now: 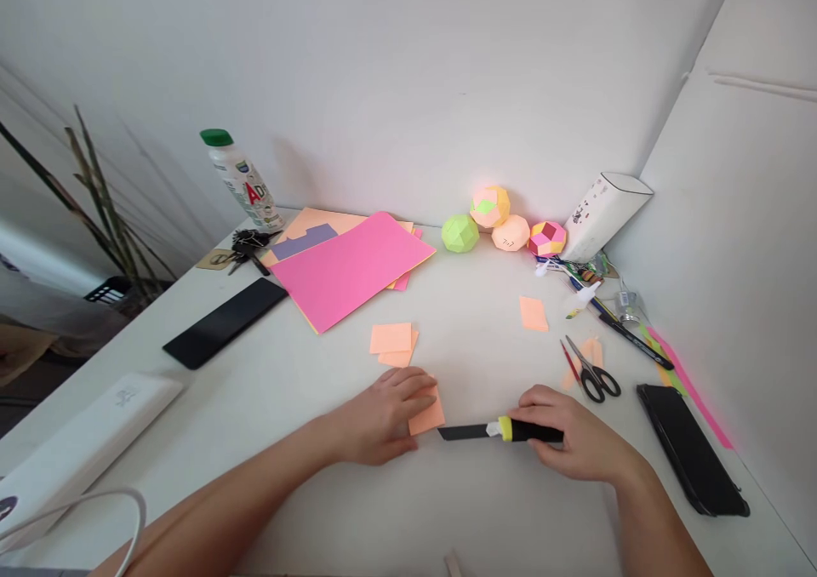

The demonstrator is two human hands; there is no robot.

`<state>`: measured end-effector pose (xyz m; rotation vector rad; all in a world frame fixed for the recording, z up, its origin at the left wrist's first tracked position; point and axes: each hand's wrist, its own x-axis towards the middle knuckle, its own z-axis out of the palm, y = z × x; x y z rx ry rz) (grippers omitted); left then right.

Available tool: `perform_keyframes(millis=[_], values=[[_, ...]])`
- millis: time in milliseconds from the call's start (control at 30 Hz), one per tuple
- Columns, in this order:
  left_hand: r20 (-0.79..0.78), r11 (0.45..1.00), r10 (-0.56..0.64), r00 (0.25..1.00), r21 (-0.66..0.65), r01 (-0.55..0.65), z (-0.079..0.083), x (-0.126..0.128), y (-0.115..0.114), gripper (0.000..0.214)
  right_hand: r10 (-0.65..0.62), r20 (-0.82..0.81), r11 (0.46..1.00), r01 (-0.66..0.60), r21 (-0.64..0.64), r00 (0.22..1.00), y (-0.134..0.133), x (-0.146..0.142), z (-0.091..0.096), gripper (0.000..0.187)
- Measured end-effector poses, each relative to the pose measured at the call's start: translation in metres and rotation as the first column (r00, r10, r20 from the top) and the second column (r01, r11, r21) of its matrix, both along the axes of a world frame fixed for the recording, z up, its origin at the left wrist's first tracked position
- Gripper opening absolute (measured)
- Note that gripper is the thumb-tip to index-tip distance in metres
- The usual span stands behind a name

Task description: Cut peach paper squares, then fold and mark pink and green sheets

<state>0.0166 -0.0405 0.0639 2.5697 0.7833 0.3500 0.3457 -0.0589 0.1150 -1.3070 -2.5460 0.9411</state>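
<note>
My left hand (386, 415) has its fingers closed over a small peach-orange paper piece (427, 419), whose right part shows beyond the fingers. In my right hand (565, 432) is a utility knife (511, 429) with a black handle and a yellow collar. Its long dark blade extends left, the tip close to the paper's lower right corner; whether they touch I cannot tell. Just behind my left hand lie two overlapping peach paper pieces (391, 339). Another peach piece (534, 313) lies farther back on the right.
Pink sheets (357, 271), folded-paper balls (460, 234) and a white bottle (246, 181) stand or lie along the wall. Black scissors (600, 381), pens (635, 339) and a phone (693, 449) are at the right. A black slab (226, 322) and white device (89, 449) occupy the left.
</note>
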Motion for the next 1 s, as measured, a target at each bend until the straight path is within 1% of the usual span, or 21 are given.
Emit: perform_keyframes(millis=[100, 200, 333, 433, 633, 767, 1000], values=[[0.064, 1.000, -0.019, 0.998, -0.015, 0.020, -0.0025, -0.0005, 0.0034, 0.043, 0.003, 0.014, 1.000, -0.002, -0.030, 1.000, -0.0005, -0.0002, -0.0005, 0.048], [0.086, 0.999, -0.016, 0.996, -0.028, 0.018, -0.0051, -0.0013, 0.0055, 0.044, 0.006, 0.018, 0.999, -0.005, -0.043, 1.000, -0.0013, -0.0021, -0.0007, 0.047], [0.085, 0.997, -0.031, 0.996, -0.069, 0.037, -0.0027, -0.0035, 0.0064, 0.046, -0.002, 0.020, 0.999, 0.003, -0.045, 1.000, -0.0021, -0.0035, -0.0008, 0.045], [0.078, 0.996, -0.029, 0.997, -0.082, 0.035, -0.0002, -0.0040, 0.0063, 0.042, 0.006, 0.026, 0.999, -0.005, -0.034, 1.000, -0.0022, -0.0032, -0.0021, 0.045], [0.074, 0.997, -0.035, 0.997, -0.073, 0.040, -0.0001, -0.0041, 0.0061, 0.045, 0.004, 0.026, 1.000, -0.003, -0.024, 1.000, -0.0020, -0.0027, -0.0045, 0.046], [0.082, 0.997, -0.026, 0.996, -0.071, 0.032, -0.0002, -0.0043, 0.0055, 0.042, 0.002, 0.030, 1.000, -0.001, -0.018, 1.000, -0.0021, -0.0029, -0.0044, 0.045], [0.084, 0.997, -0.037, 0.996, -0.070, 0.043, 0.0006, -0.0063, 0.0067, 0.044, 0.000, 0.032, 1.000, 0.000, -0.020, 0.999, -0.0015, -0.0027, -0.0035, 0.044]])
